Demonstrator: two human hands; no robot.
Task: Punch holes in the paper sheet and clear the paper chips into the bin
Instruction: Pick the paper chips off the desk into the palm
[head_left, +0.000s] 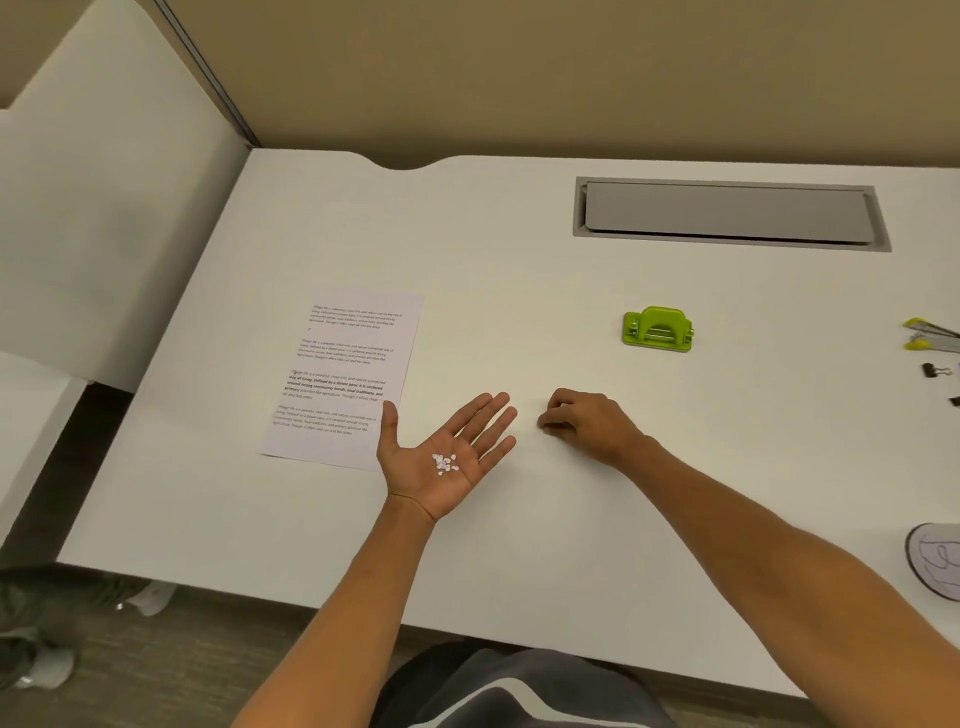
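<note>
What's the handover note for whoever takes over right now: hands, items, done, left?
Left hand: palm up, flat, carrying paper chips.
Right hand: fingers curled at the desk surface, apparently pinching up a chip; the grip's contents cannot be seen.
Paper sheet lies left on the desk; green punch sits apart, right.
Done: chips mostly gathered.
Left: tip chips into the bin, which is not clearly in view.

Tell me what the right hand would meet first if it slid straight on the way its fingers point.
Probably the fingertips of the left hand, which lies palm up holding paper chips. The right hand points left across a bare strip of desk.
</note>
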